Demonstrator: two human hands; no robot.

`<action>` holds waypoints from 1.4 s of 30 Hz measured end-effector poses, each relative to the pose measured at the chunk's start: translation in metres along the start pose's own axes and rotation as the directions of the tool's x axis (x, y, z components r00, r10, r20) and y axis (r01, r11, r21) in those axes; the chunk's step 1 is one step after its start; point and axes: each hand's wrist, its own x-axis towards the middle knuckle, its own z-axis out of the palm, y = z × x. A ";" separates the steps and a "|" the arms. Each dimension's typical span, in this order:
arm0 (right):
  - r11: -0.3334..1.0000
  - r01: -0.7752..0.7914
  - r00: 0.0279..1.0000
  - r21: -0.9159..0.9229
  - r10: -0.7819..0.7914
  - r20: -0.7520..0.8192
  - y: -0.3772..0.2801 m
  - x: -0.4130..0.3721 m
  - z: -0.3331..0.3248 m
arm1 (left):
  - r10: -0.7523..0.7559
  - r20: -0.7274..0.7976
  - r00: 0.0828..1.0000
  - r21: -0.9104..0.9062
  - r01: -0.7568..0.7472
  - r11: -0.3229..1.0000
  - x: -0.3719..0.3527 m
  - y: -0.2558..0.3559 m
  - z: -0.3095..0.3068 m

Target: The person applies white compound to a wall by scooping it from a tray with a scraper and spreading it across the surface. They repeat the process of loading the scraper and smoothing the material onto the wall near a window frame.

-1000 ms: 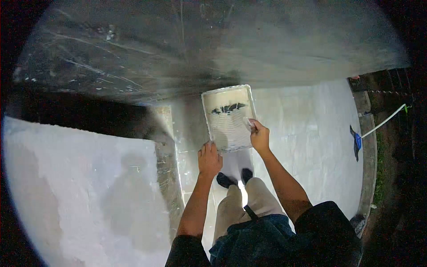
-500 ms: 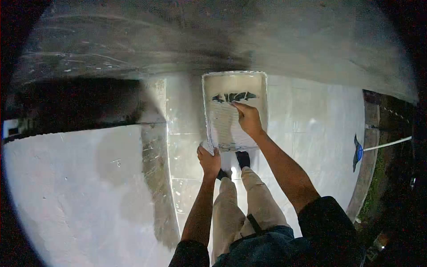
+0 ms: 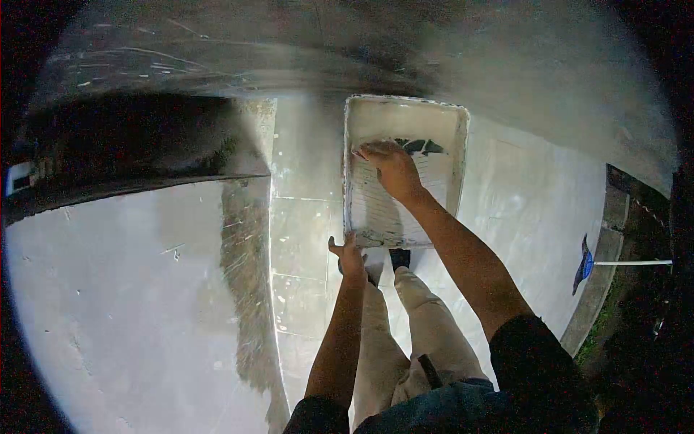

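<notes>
A person stands on a pale floor, holding a paint tray out in front above their shoes. The left hand is closed on the tray's near left corner, thumb out. The right hand rests inside on the ribbed slope, fingers curled beside dark smears. In the dim light it is unclear whether it holds anything. A blue-headed pole lies well to the right.
</notes>
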 end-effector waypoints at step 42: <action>0.993 -0.095 0.948 -0.068 0.111 0.299 -0.042 -0.053 -0.039 | 0.269 0.050 0.962 -0.249 -0.249 0.936 0.002 -0.005 0.006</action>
